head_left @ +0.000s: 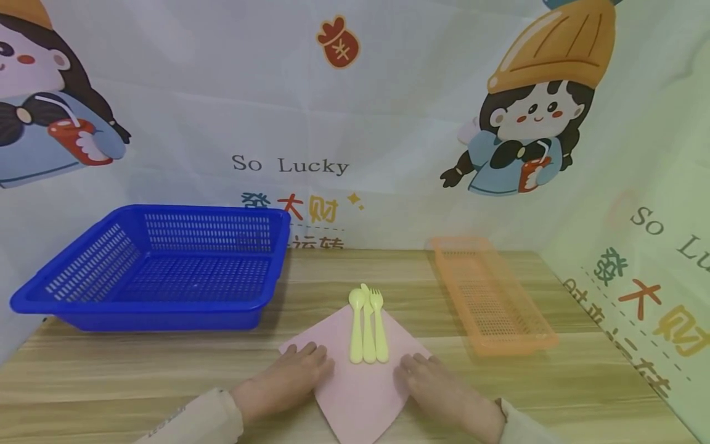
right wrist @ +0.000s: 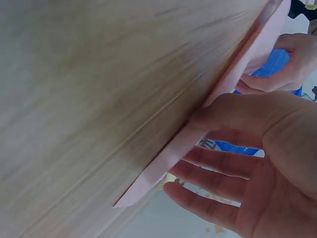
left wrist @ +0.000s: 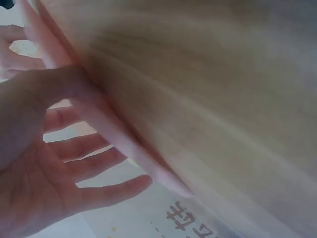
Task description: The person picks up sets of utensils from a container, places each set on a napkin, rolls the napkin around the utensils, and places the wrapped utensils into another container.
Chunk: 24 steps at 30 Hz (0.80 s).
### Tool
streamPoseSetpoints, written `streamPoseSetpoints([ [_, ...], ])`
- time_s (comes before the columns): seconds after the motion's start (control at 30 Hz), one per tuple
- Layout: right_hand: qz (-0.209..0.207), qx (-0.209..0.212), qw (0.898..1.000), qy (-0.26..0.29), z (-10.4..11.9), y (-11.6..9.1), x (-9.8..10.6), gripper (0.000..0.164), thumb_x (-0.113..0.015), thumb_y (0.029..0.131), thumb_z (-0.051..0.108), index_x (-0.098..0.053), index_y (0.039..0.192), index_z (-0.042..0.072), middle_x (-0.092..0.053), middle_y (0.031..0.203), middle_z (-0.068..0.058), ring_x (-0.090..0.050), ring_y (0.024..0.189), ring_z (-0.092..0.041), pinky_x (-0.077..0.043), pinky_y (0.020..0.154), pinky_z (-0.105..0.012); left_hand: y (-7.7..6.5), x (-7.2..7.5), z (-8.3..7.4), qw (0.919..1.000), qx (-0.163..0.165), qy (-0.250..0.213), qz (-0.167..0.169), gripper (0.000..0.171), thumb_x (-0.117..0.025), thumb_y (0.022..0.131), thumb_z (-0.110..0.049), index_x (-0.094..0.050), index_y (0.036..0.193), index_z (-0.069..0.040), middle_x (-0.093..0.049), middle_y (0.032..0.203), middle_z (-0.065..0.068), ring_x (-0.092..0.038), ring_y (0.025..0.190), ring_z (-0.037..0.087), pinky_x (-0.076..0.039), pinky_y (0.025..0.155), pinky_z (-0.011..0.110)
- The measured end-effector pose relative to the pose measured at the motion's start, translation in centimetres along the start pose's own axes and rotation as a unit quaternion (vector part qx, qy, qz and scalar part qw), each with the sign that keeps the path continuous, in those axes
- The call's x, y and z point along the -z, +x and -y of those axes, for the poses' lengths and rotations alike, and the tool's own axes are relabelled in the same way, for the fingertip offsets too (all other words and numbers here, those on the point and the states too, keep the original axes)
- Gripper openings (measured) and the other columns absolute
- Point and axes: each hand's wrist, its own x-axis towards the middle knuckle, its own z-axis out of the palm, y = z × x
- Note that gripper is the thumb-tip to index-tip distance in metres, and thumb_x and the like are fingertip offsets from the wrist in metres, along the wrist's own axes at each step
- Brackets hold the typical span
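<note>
In the head view, a pink square napkin point(head_left: 363, 394) lies cornerwise on the wooden table. On its upper half, a pale yellow spoon point(head_left: 356, 327), knife point(head_left: 368, 336) and fork point(head_left: 379, 327) lie side by side, handles toward me. My left hand point(head_left: 294, 376) grips the napkin's lower left edge, thumb point(left wrist: 64, 84) on the near side and fingers over it. Across from it, my right hand point(head_left: 438, 388) grips the lower right edge, its thumb point(right wrist: 218, 111) likewise at the near side. Both thumb tips are partly hidden by the napkin's edge.
A large blue basket point(head_left: 166, 308) stands at the back left. To the right is a shallow orange basket point(head_left: 479, 296), set lengthwise. A printed cloth point(head_left: 388, 123) hangs along the table's back and right side.
</note>
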Motion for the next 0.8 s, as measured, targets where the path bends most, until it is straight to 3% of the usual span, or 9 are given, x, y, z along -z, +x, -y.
streamPoseSetpoints([
  [0.23, -0.034, 0.008, 0.999, -0.02, -0.3, 0.4, -0.5, 0.019, -0.068, 0.07, 0.019, -0.061, 0.081, 0.005, -0.052, 0.073, -0.001, -0.046, 0.063, -0.011, -0.041, 0.054, -0.02, 0.3, 0.2, 0.2, 0.9998, 0.008, -0.017, -0.005, 0.011, -0.058, 0.07, 0.003, -0.054, 0.078, -0.004, -0.049, 0.075, 0.004, -0.047, 0.068, 0.017, -0.043, 0.05, 0.025],
  [0.5, -0.046, -0.007, 0.999, 0.003, -1.1, 0.6, -0.8, 0.008, -0.061, 0.07, 0.005, -0.061, 0.077, 0.008, -0.054, 0.077, 0.0, -0.051, 0.068, -0.013, -0.045, 0.057, -0.022, 0.3, 0.1, 1.4, 0.9985, 0.027, -0.043, -0.019, 0.012, -0.057, 0.067, 0.009, -0.059, 0.068, -0.003, -0.049, 0.07, 0.004, -0.046, 0.063, 0.016, -0.042, 0.05, 0.023],
  [0.67, -0.039, -0.003, 0.997, 0.073, -2.2, 0.8, -0.6, 0.01, -0.061, 0.073, -0.001, -0.064, 0.078, 0.006, -0.062, 0.077, -0.001, -0.059, 0.069, -0.014, -0.049, 0.061, -0.022, 0.4, 0.0, 2.6, 0.9913, 0.025, -0.127, -0.024, 0.017, -0.057, 0.068, 0.008, -0.06, 0.061, -0.007, -0.053, 0.061, 0.0, -0.048, 0.056, 0.013, -0.042, 0.051, 0.021],
  [0.8, -0.053, -0.009, 0.987, 0.152, -3.1, 0.9, -0.7, 0.006, -0.059, 0.078, 0.001, -0.063, 0.076, 0.006, -0.062, 0.072, -0.001, -0.059, 0.068, -0.013, -0.05, 0.063, -0.022, 0.5, -0.2, 3.5, 0.983, 0.015, -0.178, -0.044, 0.017, -0.06, 0.067, 0.007, -0.06, 0.061, -0.009, -0.058, 0.061, -0.001, -0.052, 0.056, 0.012, -0.044, 0.053, 0.02],
])
